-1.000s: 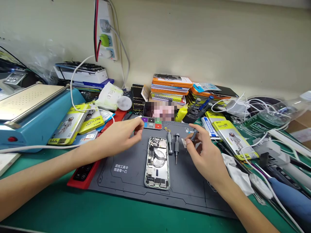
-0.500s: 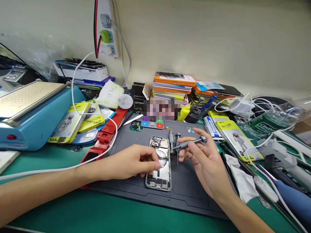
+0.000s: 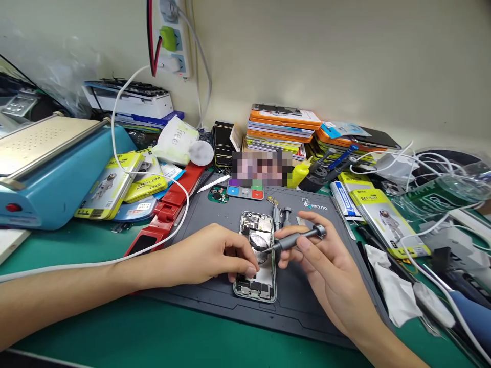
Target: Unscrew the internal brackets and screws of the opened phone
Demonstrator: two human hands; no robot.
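Opened phone [image 3: 256, 255] flat on the dark grey mat [image 3: 215, 214], near its middle, insides facing up. Left hand [image 3: 209, 255] laid over the phone's left edge, fingers curled down and pressing on the lower half of the frame — steadying it, nothing gripped inside the palm. Right hand [image 3: 326, 266] just to the right of the phone, fingers closed around a grey screwdriver [image 3: 297, 239], thumb on top of the shaft. Screwdriver held almost level, cap end toward the right, tip pointing left over the middle of the phone's insides; contact with a screw too small to tell.

Two more screwdrivers [image 3: 282, 219] lying on the mat just behind the phone, side by side. Small colour-blocked tray [image 3: 245, 191] at the mat's far edge. Red tool [image 3: 169, 209] alongside the mat's left edge, white cable [image 3: 115, 153] looping over it. Blue machine [image 3: 49, 174] at far left, yellow packets [image 3: 115, 186] leaning against it. Stack of orange and yellow boxes [image 3: 284, 128] against the wall — tangle of cables [image 3: 422, 168] to the right.
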